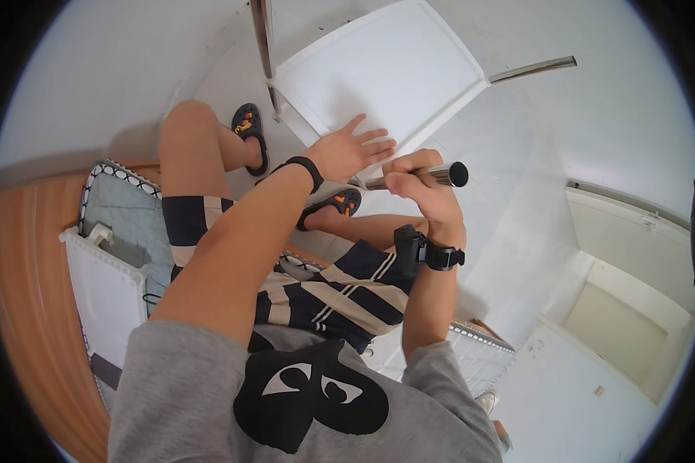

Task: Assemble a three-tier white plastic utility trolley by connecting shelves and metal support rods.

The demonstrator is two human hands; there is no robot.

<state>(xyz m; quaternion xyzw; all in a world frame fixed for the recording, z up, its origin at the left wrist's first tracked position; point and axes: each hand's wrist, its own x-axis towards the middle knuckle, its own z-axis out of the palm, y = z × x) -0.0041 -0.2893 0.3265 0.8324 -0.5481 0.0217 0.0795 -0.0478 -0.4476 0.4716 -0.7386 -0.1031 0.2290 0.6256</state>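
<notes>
My right hand (421, 189) grips a shiny metal tube (445, 175) that points toward me, its dark open end facing the camera. My left hand (353, 149) lies flat with fingers spread on a white square panel (398, 65). That panel stands on the floor in front of my knees, with two other metal tubes (264, 42) (534, 69) sticking out from its corners. A black band sits on my left wrist and a black device is strapped to my right wrist. I am seated, wearing striped shorts and dark sandals.
A white slatted plastic piece (104, 289) leans at my left beside a quilted blue mat (135, 220) on wooden flooring (31, 293). White walls surround me, and a white door (633, 301) is at the right.
</notes>
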